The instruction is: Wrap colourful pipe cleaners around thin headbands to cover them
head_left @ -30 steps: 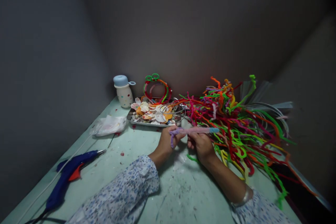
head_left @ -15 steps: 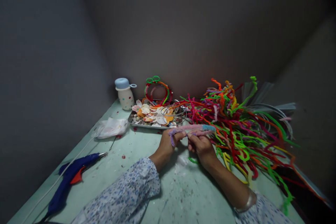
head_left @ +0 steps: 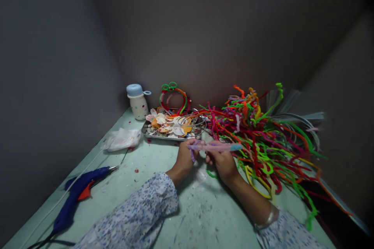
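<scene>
Left hand (head_left: 185, 158) and right hand (head_left: 225, 165) pinch a fuzzy pipe-cleaner band (head_left: 219, 147) above the worktop (head_left: 193, 218), seemingly mostly covered, its purple end (head_left: 192, 155) likely unfinished. From them: glue gun (head_left: 68, 204), eight o'clock; loose pipe cleaners (head_left: 256, 148), three o'clock.

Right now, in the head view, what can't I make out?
Head view:
Left hand and right hand: exact fingertip contact on the fuzzy strip, too small and blurred.
Metal tray: its floor, mostly hidden beneath flower-shaped pieces.
Plastic packet: its contents, obscured by cloudy wrapping.
Glue gun: the far end of its black cord, cut off by the bottom edge.
</scene>
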### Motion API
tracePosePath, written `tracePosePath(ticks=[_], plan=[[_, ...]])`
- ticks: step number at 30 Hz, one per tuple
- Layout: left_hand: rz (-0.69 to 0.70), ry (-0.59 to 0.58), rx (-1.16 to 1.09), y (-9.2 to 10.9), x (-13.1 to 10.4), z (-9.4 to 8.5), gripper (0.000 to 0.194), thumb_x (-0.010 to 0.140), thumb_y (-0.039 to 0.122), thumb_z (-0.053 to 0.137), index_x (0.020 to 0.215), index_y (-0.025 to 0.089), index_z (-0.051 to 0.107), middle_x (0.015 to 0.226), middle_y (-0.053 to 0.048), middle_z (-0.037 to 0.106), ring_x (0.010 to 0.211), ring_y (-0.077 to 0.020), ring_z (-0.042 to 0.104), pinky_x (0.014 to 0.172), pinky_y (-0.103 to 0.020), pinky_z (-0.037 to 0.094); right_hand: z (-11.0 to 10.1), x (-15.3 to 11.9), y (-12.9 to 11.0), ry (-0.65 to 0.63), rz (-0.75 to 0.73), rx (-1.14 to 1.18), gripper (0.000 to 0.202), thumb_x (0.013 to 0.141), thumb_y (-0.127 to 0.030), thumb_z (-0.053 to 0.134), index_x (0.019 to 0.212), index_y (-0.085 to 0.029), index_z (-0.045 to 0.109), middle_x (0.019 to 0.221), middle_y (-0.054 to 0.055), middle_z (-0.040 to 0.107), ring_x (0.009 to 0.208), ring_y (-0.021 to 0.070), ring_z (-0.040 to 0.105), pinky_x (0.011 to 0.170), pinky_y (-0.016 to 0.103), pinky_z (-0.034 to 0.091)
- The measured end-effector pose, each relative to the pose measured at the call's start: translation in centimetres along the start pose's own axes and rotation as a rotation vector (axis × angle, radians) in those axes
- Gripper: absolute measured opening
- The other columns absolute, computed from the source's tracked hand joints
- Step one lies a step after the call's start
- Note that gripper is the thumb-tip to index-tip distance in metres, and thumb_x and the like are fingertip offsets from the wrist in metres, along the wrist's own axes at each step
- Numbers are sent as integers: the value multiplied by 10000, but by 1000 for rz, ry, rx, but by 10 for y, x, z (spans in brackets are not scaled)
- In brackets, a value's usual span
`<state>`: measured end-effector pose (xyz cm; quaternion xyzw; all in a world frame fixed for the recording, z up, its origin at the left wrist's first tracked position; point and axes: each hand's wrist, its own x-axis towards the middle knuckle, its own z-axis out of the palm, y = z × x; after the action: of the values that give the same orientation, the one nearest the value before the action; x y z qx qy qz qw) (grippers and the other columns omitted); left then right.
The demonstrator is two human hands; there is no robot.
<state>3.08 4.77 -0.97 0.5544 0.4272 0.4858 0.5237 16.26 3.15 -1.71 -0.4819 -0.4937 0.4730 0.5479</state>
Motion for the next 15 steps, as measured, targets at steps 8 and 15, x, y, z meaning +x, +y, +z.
tracePosePath(ticks=[8, 15], plan=[[37, 0, -18, 3, 1, -2, 309, 733, 412, 623, 591, 150, 540, 555, 17, 475, 530, -95, 403, 505, -235, 290, -3, 3, 8, -45, -23, -34, 286, 763, -445, 610, 651, -185, 569, 479, -15, 553, 422, 113, 474, 423, 231, 373], [39, -3, -46, -3, 3, -2, 280, 729, 360, 623, 554, 150, 560, 516, 18, 446, 520, -96, 368, 482, -236, 270, -1, 1, 2, -51, -28, -70, 348, 742, -509, 615, 594, -199, 555, 452, -9, 537, 411, 125, 465, 411, 250, 363]])
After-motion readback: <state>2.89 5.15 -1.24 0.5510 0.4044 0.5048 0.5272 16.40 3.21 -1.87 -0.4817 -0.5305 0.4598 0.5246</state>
